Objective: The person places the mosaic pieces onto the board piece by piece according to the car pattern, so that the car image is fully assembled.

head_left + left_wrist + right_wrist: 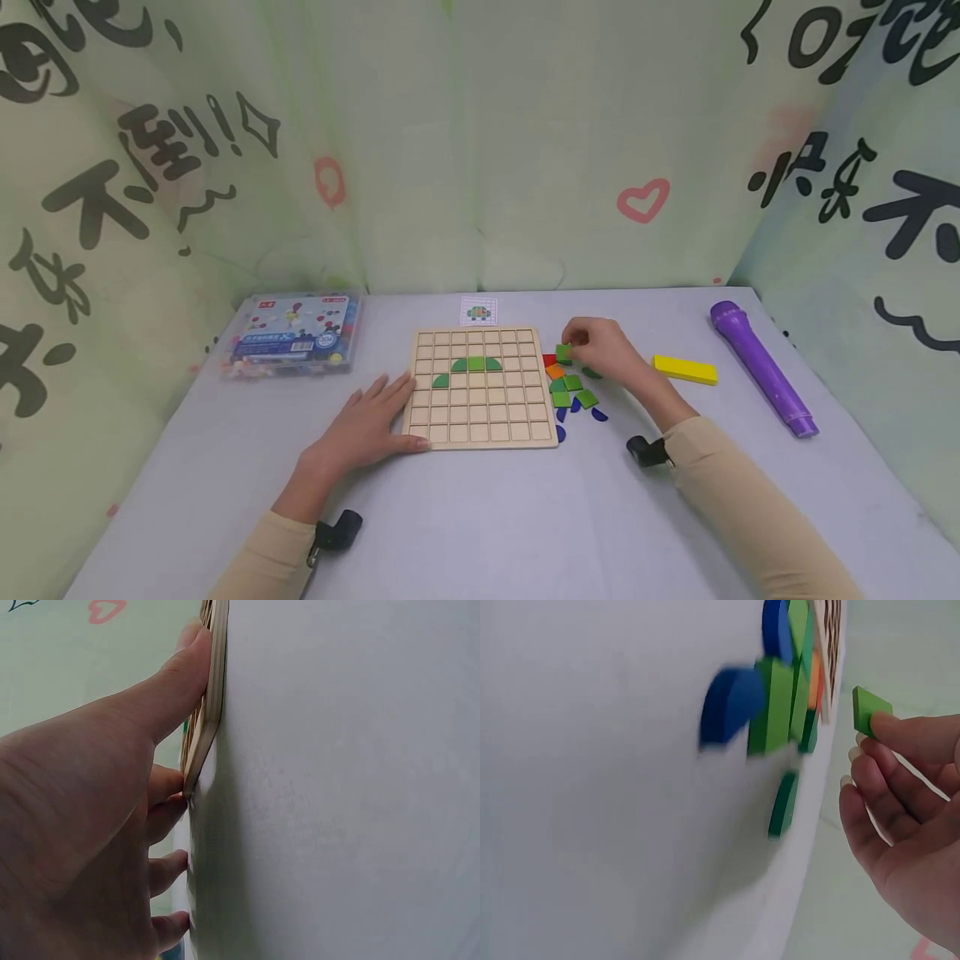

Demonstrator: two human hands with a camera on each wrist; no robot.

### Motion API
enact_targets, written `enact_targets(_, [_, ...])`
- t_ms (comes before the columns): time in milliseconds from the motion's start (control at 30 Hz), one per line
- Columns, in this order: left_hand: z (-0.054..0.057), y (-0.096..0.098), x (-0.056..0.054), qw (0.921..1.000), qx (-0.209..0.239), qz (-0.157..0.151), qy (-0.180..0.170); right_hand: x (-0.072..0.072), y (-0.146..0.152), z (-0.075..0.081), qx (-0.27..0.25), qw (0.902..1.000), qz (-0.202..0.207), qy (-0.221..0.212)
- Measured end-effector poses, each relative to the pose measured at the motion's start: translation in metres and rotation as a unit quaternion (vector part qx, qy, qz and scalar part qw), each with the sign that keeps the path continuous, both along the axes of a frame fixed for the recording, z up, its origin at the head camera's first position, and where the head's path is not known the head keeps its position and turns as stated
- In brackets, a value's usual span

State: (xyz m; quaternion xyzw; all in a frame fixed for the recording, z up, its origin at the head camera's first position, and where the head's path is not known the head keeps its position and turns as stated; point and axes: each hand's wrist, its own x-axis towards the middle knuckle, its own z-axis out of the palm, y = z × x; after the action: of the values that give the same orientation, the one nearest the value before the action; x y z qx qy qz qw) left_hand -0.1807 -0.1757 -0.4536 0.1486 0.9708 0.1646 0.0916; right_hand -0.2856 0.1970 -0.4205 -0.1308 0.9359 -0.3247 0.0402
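White cloth covers the table (480,517), and nearest me both beige sleeves (750,508) are cut off at the bottom. My left hand (367,425) lies spread, fingers nearly straight, along the left side of the gridded wooden board (476,414), thumb on its near corner. Four cells are filled: a bright green square (476,364) between two dark green curved pieces (459,365), plus another curved piece (441,381) one row nearer, leftward. Loose pieces (572,382) lie beside the board's right edge, the red one showing only in part, a dark green one half hidden by my right hand (603,346). That hand pinches a green tile (864,709) above them; which finger backs my thumb is hard to make out. Farther right are a yellow block (685,370) and a purple cylinder (763,368). At far left, a clear box (300,327) holds colourful bits too small to tell apart. Beyond the board sits a tiny printed card (478,311), then a pale curtain (480,167), its lettering cropped at the sides.
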Motion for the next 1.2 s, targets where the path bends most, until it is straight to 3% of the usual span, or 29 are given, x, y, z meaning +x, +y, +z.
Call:
enact_targets(300, [0.001, -0.001, 0.0, 1.0, 0.0, -0.002, 0.001, 0.006, -0.044, -0.006, -0.08, 0.9958, 0.029, -0.033])
enact_targets(800, [-0.002, -0.001, -0.002, 1.0, -0.001, 0.005, -0.005, 0.012, -0.115, -0.011, -0.107, 0.9891, 0.092, -0.043])
enact_targets(1000, [-0.002, -0.001, -0.002, 1.0, 0.001, 0.005, -0.005, 0.014, -0.134, -0.015, -0.094, 0.9902, 0.1, -0.026])
enact_targets(1200, [-0.001, 0.0, -0.002, 1.0, -0.001, 0.005, -0.005, 0.016, -0.146, -0.016, -0.043, 0.9963, 0.074, -0.001])
